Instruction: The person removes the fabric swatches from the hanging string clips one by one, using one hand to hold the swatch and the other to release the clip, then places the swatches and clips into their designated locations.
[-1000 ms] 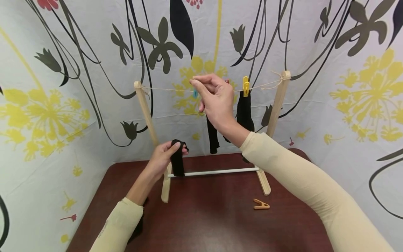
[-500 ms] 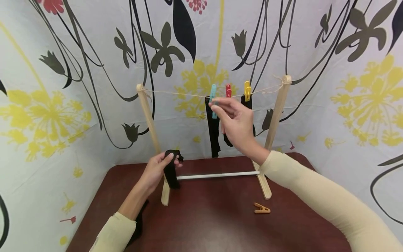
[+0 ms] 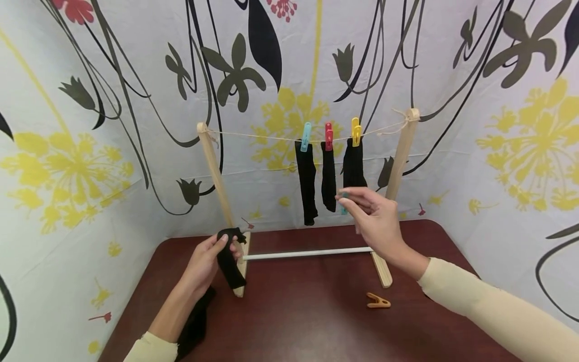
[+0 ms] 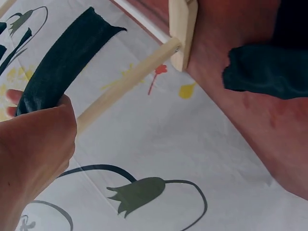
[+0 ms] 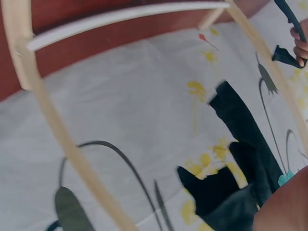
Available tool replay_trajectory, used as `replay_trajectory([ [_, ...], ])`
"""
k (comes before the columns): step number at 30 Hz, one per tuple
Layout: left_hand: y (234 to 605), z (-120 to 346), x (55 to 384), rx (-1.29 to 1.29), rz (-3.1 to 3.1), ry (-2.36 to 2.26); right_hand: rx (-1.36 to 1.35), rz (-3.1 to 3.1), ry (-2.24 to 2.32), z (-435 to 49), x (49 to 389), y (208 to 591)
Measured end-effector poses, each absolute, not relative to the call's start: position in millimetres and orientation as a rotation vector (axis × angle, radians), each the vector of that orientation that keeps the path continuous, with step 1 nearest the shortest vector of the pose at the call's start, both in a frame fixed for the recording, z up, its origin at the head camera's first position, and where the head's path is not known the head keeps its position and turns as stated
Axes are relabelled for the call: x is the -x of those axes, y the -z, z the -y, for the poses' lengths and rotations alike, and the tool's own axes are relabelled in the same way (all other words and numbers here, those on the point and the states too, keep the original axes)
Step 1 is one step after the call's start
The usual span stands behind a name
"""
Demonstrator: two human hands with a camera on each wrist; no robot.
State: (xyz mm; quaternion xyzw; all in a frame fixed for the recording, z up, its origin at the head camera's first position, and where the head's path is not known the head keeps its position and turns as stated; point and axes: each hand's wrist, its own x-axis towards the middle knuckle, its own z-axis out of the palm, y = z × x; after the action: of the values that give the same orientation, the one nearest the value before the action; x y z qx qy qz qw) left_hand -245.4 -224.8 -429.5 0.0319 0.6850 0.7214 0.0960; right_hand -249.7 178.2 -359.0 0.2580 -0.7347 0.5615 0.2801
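Observation:
In the head view my left hand grips a black sock, whose end hangs down beside the rack's left foot. The left wrist view shows that sock sticking up out of the curled fingers. My right hand pinches a light blue clothespin between thumb and fingertips, below and in front of the line. Three black socks hang on the string: one under a light blue clothespin, one under a red clothespin, one under a yellow clothespin.
The string spans two wooden posts, joined low down by a white rod. An orange clothespin lies on the dark red table at the front right. More black cloth lies by my left forearm. Patterned fabric surrounds the table.
My right hand has come away from the line, moving down and to the right with the light blue clothespin. My left hand has moved down and left with the sock.

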Motion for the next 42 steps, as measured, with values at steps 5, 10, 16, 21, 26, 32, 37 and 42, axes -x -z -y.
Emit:
replay_trajectory([
  [5, 436, 234, 238, -0.042, -1.989, -2.192, -0.658, 2.018, -1.492, -193, 240, 374],
  [10, 440, 246, 235, 0.055, -1.892, -2.271, -0.61, 2.056, -1.486, -205, 229, 384],
  [16, 446, 257, 231, 0.194, -1.908, -2.257, -0.532, 2.148, -1.482, -214, 218, 401],
  [21, 455, 262, 226, 0.256, -2.006, -2.085, -0.447, 2.219, -1.428, -224, 205, 421],
  [26, 464, 269, 222, 0.294, -2.074, -1.974, -0.36, 2.253, -1.34, -231, 198, 442],
  [32, 477, 283, 216, 0.265, -2.074, -1.913, -0.303, 2.313, -1.263, -238, 194, 468],
  [37, 493, 291, 213, 0.193, -2.01, -1.852, -0.272, 2.36, -1.265, -243, 191, 476],
  [42, 505, 292, 211, 0.178, -2.033, -1.775, -0.257, 2.389, -1.212, -249, 187, 478],
])
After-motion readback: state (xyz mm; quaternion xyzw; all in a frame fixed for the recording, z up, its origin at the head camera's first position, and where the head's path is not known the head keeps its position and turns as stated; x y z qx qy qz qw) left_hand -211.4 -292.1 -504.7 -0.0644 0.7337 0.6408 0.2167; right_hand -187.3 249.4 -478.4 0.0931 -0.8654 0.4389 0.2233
